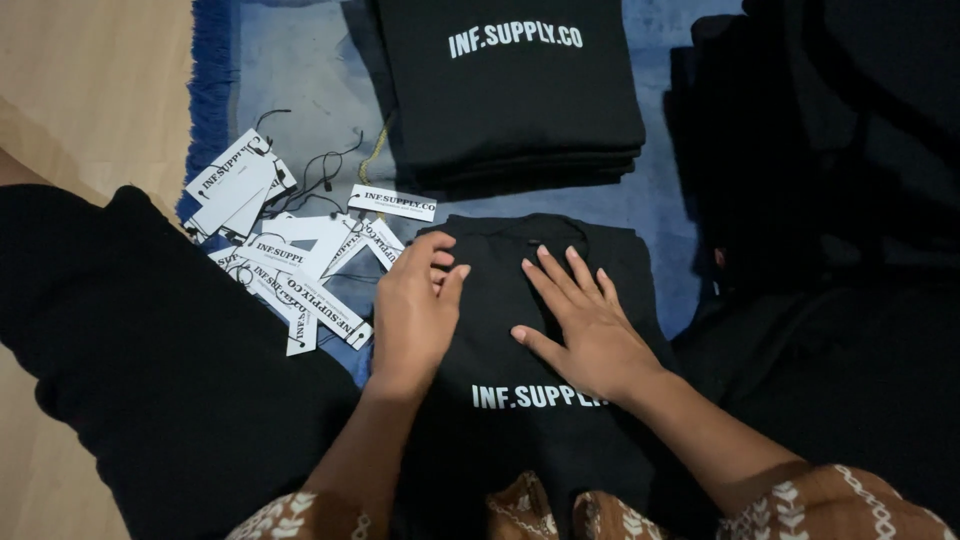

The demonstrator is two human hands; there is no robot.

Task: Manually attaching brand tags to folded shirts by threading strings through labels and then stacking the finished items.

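Observation:
A folded black garment (pixel 500 330) with white lettering lies in front of me on a blue rug (pixel 300 80). My right hand (pixel 585 320) rests flat on it with fingers spread, pointing toward its collar. My left hand (pixel 415 310) sits at the garment's left edge, fingers curled near the collar; whether it pinches anything I cannot tell. Just left of that hand lies a scatter of white paper hang tags (pixel 290 265) with black strings.
A stack of folded black garments (pixel 510 90) sits at the back. Dark fabric (pixel 830 200) fills the right side. A black cloth-covered shape (pixel 150 360) lies at the left, over a tan floor (pixel 90 90).

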